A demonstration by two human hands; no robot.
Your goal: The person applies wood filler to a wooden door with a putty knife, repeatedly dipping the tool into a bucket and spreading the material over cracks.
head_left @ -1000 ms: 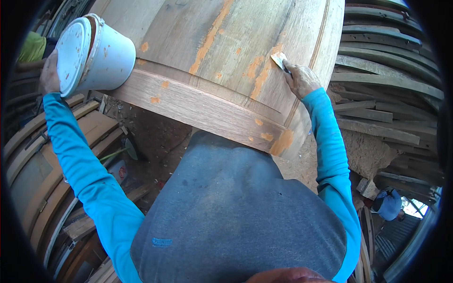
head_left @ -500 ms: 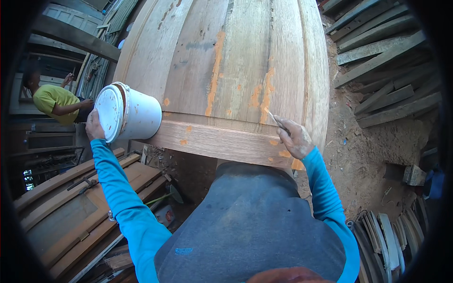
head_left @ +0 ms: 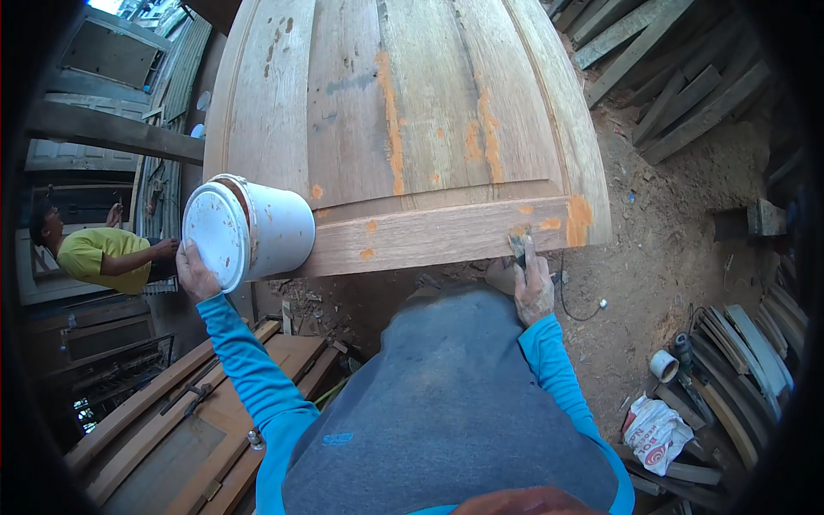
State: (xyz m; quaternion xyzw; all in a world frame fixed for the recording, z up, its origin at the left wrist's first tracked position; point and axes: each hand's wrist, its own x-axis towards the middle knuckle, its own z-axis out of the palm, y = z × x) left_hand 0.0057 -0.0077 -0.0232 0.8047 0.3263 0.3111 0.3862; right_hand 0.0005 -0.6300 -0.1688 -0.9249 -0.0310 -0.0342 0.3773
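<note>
While the left hand [head_left: 197, 273] holds the white bucket [head_left: 285, 227] near its lid [head_left: 211, 233], the right hand [head_left: 535, 290] pinches a putty knife [head_left: 518, 247], blade [head_left: 519, 232] poking past the fingers [head_left: 532, 262], at the wooden door's [head_left: 352, 150] near edge.

2 marked items in view. No. 1: white bag [head_left: 657, 435], lower R, w/ bold red lettering [head_left: 659, 422] + 1 round red swirl [head_left: 656, 455] below it. No. 2: dk grey shirt [head_left: 446, 386] w/ 1 sm. blue mark [head_left: 337, 439] on wearer's L chest, too blurred to read.
</note>
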